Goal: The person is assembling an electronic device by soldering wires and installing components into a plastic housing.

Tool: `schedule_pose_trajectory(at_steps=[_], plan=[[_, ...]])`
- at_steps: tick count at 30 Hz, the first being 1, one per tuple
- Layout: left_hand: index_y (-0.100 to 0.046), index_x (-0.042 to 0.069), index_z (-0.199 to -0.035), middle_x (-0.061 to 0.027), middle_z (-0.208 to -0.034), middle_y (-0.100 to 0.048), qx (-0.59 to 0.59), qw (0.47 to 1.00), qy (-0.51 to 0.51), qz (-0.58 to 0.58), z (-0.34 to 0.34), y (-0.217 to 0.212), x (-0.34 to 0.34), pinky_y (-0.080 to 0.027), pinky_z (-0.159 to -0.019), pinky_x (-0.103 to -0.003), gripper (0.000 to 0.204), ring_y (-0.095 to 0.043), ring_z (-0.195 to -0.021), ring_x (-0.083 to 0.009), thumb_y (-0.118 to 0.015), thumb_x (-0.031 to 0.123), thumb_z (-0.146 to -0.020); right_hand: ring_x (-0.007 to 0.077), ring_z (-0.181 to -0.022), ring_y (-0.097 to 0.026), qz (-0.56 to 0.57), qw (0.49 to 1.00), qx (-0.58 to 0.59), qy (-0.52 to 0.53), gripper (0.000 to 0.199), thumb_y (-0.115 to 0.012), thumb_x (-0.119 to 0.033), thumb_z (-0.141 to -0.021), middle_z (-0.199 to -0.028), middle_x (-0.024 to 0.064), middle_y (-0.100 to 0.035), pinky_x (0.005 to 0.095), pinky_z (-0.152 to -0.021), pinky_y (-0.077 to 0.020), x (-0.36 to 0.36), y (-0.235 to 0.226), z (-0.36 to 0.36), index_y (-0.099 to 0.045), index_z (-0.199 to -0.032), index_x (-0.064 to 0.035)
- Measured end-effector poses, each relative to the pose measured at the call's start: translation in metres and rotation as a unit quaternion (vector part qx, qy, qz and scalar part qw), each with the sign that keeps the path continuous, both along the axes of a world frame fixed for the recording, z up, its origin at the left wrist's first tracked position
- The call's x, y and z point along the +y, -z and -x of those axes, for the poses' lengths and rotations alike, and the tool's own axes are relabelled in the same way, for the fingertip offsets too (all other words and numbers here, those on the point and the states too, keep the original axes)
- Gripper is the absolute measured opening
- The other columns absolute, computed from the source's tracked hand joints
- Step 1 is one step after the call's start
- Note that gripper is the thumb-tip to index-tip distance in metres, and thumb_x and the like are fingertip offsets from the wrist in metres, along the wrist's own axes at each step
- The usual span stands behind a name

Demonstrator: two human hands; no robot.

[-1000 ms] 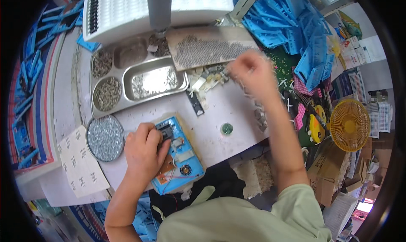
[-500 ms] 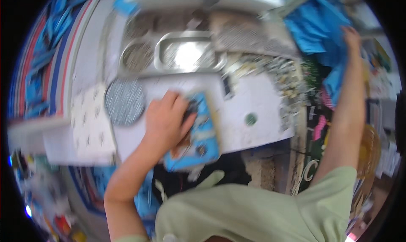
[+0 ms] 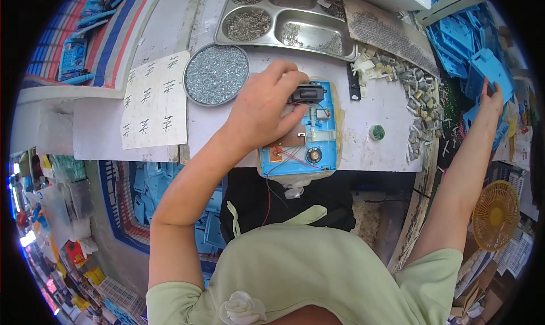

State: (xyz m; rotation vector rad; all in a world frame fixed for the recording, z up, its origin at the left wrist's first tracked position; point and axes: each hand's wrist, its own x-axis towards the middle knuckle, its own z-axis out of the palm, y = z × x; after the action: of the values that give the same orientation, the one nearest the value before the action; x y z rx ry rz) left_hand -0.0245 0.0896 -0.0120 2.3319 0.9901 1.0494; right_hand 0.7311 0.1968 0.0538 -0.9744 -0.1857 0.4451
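Note:
On the table in front of me lies a blue plastic casing [image 3: 325, 163] with a circuit board, red wires and a small round metal part inside. My left hand [image 3: 258, 112] is bent over its upper left part, fingers closed around a black plastic part [image 3: 309, 94] at its upper end. The fingertips are partly hidden. Out to the far right, my right hand [image 3: 493, 99] grips the lower edge of a blue plastic shell [image 3: 493, 69] beside a pile of similar blue shells [image 3: 451, 41].
A round tin of small screws [image 3: 216, 75] stands left of the casing, next to a sheet with handwriting [image 3: 153, 100]. Behind is a metal compartment tray [image 3: 272, 41] of small parts. Small metal parts [image 3: 423, 106] lie heaped at the right edge, near a small green-topped round container [image 3: 376, 133].
My right hand was reaching into the blue pile and now holds a shell at its edge. My left hand stays on the casing. The whole view has shifted and become sharper.

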Motion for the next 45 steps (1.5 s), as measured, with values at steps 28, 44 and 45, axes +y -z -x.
schedule_pose_trajectory(at_steps=[28, 44, 45], plan=[[-0.036, -0.004, -0.153, -0.0046, -0.064, -0.058, -0.045, 0.965, -0.094, 0.242, 0.019, -0.027, -0.050, -0.046, -0.051, -0.030, 0.082, -0.058, -0.054, -0.0156, -0.079, 0.019, -0.087, 0.0063, -0.060, -0.044, 0.231, 0.765, -0.371, -0.474, 0.052, -0.062, -0.006, -0.098, -0.064, -0.0022, -0.048, 0.0231, -0.056, -0.0358, -0.235, 0.054, 0.527, -0.046, -0.147, 0.0008], [-0.048, 0.000, -0.147, -0.0033, -0.062, -0.053, -0.005, 0.970, -0.108, 0.217, 0.029, 0.001, -0.078, -0.044, -0.050, -0.033, 0.069, -0.055, -0.051, -0.0185, -0.078, 0.018, -0.087, 0.0142, -0.053, -0.045, 0.240, 0.655, -0.442, -0.564, 0.064, -0.067, -0.007, -0.093, -0.060, 0.0039, -0.045, 0.0279, -0.056, -0.0376, -0.237, 0.075, 0.518, -0.044, -0.153, -0.0029], [-0.048, 0.000, -0.147, -0.0033, -0.062, -0.052, -0.007, 0.967, -0.112, 0.230, 0.031, 0.000, -0.081, -0.043, -0.050, -0.032, 0.069, -0.054, -0.051, -0.0183, -0.078, 0.017, -0.087, 0.0151, -0.054, -0.046, 0.238, 0.638, -0.449, -0.578, 0.065, -0.068, -0.008, -0.093, -0.061, 0.0045, -0.046, 0.0286, -0.056, -0.0387, -0.231, 0.072, 0.516, -0.045, -0.153, -0.0039]])
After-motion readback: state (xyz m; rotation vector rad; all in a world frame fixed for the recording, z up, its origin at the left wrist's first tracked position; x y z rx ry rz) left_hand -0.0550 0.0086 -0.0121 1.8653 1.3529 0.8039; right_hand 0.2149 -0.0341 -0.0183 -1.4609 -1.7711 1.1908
